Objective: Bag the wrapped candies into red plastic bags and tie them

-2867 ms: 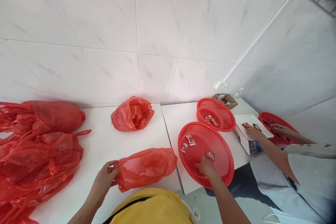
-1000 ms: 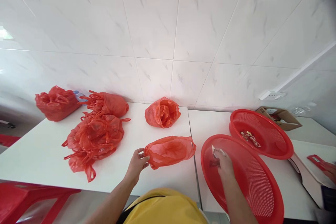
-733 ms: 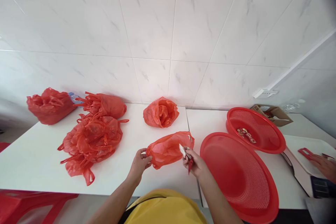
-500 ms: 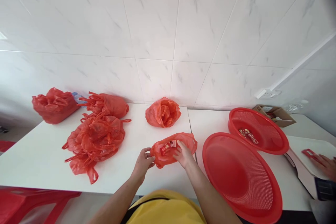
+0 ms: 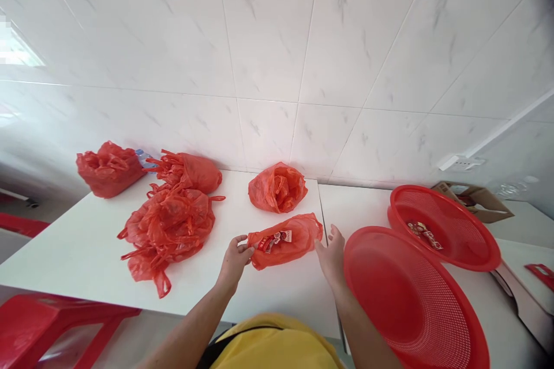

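Note:
A thin red plastic bag (image 5: 303,236) lies on the white table in front of me, its mouth spread open and facing up. Inside it are several small wrapped candies (image 5: 274,239) in red and white wrappers. My left hand (image 5: 234,262) pinches the bag's left rim between thumb and fingers. At the bag's right end is my right hand (image 5: 332,253), fingers apart and holding nothing. Its thumb is close to the rim; whether it touches I cannot tell. Behind this bag, a bunched red bag (image 5: 277,187) stands near the wall.
Several filled red bags (image 5: 173,222) are heaped at the left, with a plastic bottle (image 5: 143,158) behind. On the right are a large red basket (image 5: 389,288) and another basket (image 5: 459,225) with some wrapped pieces. A cardboard box (image 5: 480,202) and a scale (image 5: 523,282) sit beyond.
My right hand has come out of the bag and moved right to its far end. My left hand keeps its grip on the rim. The view has shifted left; the other person's hand is gone from sight.

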Demonstrator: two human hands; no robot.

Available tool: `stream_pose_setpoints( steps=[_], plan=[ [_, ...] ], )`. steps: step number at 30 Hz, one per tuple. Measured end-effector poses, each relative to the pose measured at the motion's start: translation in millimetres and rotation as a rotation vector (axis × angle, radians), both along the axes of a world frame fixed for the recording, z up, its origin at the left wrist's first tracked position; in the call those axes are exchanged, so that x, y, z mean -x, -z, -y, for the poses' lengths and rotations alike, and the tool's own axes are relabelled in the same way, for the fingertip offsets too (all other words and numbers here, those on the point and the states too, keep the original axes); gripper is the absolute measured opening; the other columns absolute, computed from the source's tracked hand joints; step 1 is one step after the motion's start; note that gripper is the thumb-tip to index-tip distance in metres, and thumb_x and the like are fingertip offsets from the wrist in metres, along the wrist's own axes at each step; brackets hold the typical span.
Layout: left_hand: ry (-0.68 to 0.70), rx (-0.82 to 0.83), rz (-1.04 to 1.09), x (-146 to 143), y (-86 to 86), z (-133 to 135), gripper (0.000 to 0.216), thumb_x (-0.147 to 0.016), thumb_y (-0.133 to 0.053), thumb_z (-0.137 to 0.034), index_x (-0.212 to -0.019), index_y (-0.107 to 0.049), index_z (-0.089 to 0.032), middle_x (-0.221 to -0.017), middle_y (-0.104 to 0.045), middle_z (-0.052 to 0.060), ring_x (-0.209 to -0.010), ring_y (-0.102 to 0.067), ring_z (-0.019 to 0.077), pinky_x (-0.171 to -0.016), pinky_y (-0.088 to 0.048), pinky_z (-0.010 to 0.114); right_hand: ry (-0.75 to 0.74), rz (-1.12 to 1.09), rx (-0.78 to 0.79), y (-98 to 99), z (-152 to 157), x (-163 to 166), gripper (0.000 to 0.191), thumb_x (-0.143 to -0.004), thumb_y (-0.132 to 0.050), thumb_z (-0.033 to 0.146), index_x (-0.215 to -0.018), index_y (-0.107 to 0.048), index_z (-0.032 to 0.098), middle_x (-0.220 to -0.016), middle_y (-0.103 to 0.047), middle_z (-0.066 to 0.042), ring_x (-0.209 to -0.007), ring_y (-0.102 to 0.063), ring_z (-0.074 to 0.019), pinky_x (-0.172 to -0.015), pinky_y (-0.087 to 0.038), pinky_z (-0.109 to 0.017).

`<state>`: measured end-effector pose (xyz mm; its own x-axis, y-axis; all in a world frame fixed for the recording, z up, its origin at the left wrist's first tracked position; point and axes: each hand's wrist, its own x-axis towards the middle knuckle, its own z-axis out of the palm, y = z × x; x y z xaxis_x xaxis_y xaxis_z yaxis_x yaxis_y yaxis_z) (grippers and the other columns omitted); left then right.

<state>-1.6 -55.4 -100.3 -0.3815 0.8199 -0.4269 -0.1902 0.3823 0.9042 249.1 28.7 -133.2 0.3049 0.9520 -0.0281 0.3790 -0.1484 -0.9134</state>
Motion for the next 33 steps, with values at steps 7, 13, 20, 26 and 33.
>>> stream_pose_setpoints(
  steps=[7, 13, 20, 26, 33],
  plan=[
    [-0.019, -0.135, 0.050, 7.7, -10.6, -26.8, 0.041, -0.070, -0.072, -0.038, -0.099, -0.052, -0.016, -0.087, -0.071, 0.009, -0.078, -0.065, 0.0190, -0.077, -0.050, 0.035, -0.161, 0.112, 0.077, -6.1, -35.6, 7.3, 0.024, -0.068, -0.061, 0.042, -0.079, -0.062, 0.021, -0.087, -0.066, -0.008, -0.085, -0.060, -0.0261, -0.073, -0.044, -0.034],
    [-0.048, -0.255, 0.056, 20.9, -28.1, -35.5, 0.040, -0.072, -0.070, -0.038, -0.102, -0.052, -0.018, -0.079, -0.066, 0.001, -0.072, -0.062, 0.0145, -0.067, -0.046, 0.027, -0.251, 0.030, 0.053, -28.1, -14.8, -3.5, 0.027, -0.077, -0.052, 0.049, -0.071, -0.056, 0.023, -0.073, -0.063, 0.000, -0.070, -0.054, -0.0193, -0.064, -0.039, -0.028],
    [0.048, -0.221, -0.024, 26.5, -21.7, -28.7, 0.046, -0.066, -0.063, -0.019, -0.110, -0.052, -0.022, -0.092, -0.066, 0.002, -0.068, -0.058, 0.0135, -0.062, -0.043, 0.025, -0.292, -0.017, 0.132, -25.8, 20.1, -2.8, 0.034, -0.078, -0.054, 0.054, -0.064, -0.050, 0.023, -0.062, -0.053, 0.003, -0.061, -0.045, -0.0161, -0.056, -0.034, -0.025],
    [0.085, -0.152, -0.174, 29.3, -18.7, -24.6, 0.041, -0.066, -0.054, -0.018, -0.105, -0.065, -0.023, -0.075, -0.062, 0.000, -0.060, -0.051, 0.0136, -0.057, -0.038, 0.025, -0.261, -0.123, 0.169, -30.4, 28.7, -4.5, 0.039, -0.081, -0.050, 0.058, -0.076, -0.063, 0.021, -0.073, -0.065, -0.003, -0.070, -0.057, -0.0205, -0.061, -0.042, -0.028],
    [0.065, -0.188, -0.397, 25.4, -41.2, -20.5, 0.047, -0.068, -0.057, -0.018, -0.113, -0.069, -0.025, -0.067, -0.057, -0.001, -0.058, -0.045, 0.0147, -0.056, -0.037, 0.025, -0.272, -0.270, 0.106, -49.7, 29.8, -8.6, 0.042, -0.083, -0.052, 0.055, -0.102, -0.067, 0.021, -0.089, -0.069, -0.005, -0.088, -0.060, -0.0231, -0.075, -0.047, -0.029]
  ],
)
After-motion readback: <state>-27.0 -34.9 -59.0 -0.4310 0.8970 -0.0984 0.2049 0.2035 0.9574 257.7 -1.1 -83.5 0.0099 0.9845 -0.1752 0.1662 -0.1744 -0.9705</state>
